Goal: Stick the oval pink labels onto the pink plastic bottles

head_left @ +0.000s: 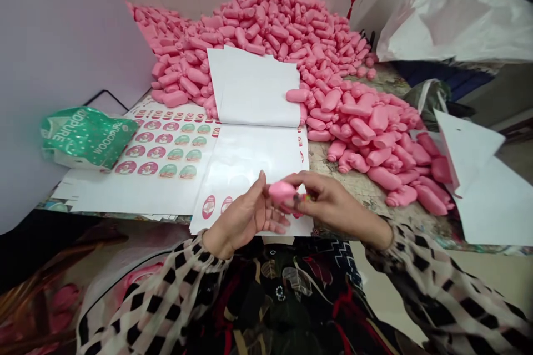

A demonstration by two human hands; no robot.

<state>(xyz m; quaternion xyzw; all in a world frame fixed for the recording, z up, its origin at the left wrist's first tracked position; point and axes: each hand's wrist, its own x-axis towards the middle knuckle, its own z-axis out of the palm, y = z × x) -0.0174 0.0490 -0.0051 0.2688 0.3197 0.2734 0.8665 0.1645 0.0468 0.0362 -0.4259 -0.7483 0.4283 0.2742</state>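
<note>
**Held piece:** pink bottle-shaped piece (283, 193), soap or plastic not settled by the view; held in the air between the hands, above a white sheet.
**Long axis:** roughly level across the view, slightly tilted, rounded end toward the left hand.
**Right hand (335, 204):** fingers and thumb closed in a pinch on the piece's right end; this is the hand with hold of it.
**Left hand (245, 215):** partly open, palm turned inward, thumb raised, fingers curved toward the piece's left end; contact cannot be confirmed.
**Nearer hand:** right by grip; left just beside.
**Hidden:** the right end of the piece, behind the right fingers; a small green-and-yellow bit (306, 198) at those fingertips is too small to identify.
**Beneath:** white sheet (260, 152) with pink oval labels (209, 207) along its near edge, partly under the hands.
**Left of it:** printed sheet of round pink and green labels (166, 141); green foil packet (85, 136) marked WOODPURE at its far left corner.
**Beyond:** heap of loose pink pieces (283, 28), its far side out of view.
**Surface:** patterned tabletop (366, 191).
**Sleeves:** black-and-white checked sleeves (166, 283) at both wrists.
</note>
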